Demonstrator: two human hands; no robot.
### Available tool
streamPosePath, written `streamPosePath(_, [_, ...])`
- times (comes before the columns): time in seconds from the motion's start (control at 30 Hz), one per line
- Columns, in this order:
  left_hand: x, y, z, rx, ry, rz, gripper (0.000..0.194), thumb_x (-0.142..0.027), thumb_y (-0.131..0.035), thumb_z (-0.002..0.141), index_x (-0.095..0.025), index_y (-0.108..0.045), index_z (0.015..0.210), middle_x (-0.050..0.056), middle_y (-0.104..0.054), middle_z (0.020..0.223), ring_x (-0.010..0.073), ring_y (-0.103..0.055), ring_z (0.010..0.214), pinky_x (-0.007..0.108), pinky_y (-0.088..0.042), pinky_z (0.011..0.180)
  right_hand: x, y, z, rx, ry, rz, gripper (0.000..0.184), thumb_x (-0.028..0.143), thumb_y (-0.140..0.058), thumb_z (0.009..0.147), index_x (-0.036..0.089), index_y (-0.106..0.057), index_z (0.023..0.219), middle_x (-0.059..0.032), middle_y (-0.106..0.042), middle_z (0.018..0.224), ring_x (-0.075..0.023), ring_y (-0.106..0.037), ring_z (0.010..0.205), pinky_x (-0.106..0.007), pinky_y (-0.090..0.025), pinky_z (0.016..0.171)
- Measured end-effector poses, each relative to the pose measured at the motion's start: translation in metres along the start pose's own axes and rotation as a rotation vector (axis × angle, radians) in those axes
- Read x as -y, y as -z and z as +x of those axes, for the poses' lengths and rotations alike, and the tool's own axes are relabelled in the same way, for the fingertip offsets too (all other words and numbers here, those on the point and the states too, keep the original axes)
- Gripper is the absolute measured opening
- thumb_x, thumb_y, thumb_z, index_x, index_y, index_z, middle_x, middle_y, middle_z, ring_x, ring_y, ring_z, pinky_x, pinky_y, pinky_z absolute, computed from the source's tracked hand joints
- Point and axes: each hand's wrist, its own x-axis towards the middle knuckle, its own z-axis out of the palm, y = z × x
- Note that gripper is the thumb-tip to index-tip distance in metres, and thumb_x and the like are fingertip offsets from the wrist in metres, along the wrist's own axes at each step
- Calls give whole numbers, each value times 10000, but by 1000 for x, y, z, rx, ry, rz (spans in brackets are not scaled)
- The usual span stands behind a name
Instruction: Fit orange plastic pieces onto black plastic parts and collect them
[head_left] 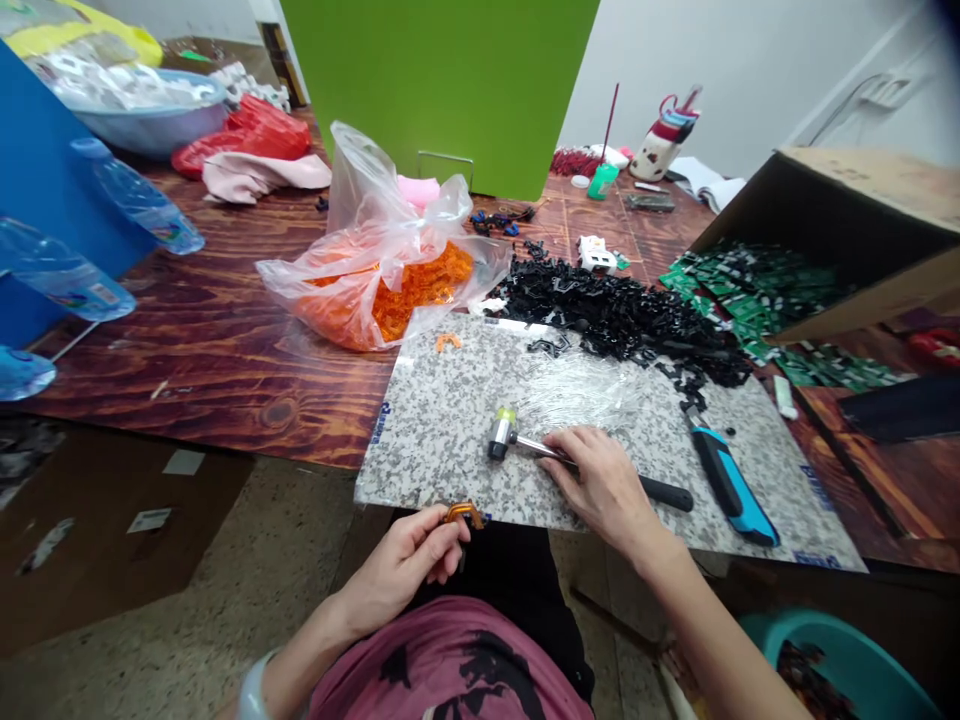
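Curved orange plastic piece [465,514], glossy — (left hand [399,562])

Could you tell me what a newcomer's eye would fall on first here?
Bright orange plastic parts in a clear bag dominate the wooden table, beside a heap of black parts spilling onto a granite slab. Nearer, the right hand grips a mallet on the slab; the left hand holds an orange piece.

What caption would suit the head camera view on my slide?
Left hand holds an orange plastic part while right hand holds a small mallet on a granite slab.
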Motion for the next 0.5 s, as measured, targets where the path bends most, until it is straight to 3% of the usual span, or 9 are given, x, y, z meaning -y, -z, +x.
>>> streamPosePath(0.23, [13,2,2,-52,88,-183,433,-558,-593,803,-125,-587,807,-58,-486,525,68,-411,451,199,-310,467,-1,-4,0,-65,87,-101,197,285,-426,954,162,-578,925,-79,-601,825,-225,-528,757,-332,-364,685])
streamPosePath(0.33, [19,2,2,-39,124,-213,443,-566,-606,788,-123,-597,803,-58,-497,499,64,-410,419,195,-305,443,10,5,-9,-81,83,65,182,270,-396,964,176,-551,977,-70,-586,843,-196,-548,724,-300,-389,640])
streamPosePath(0.5, [24,3,3,-26,125,-249,435,-565,-618,776,-132,-574,768,-56,-507,518,63,-430,423,189,-316,434,35,19,-31,3,122,373,124,215,-419,955,207,-520,1027,-41,-576,828,-155,-570,699,-254,-432,617])
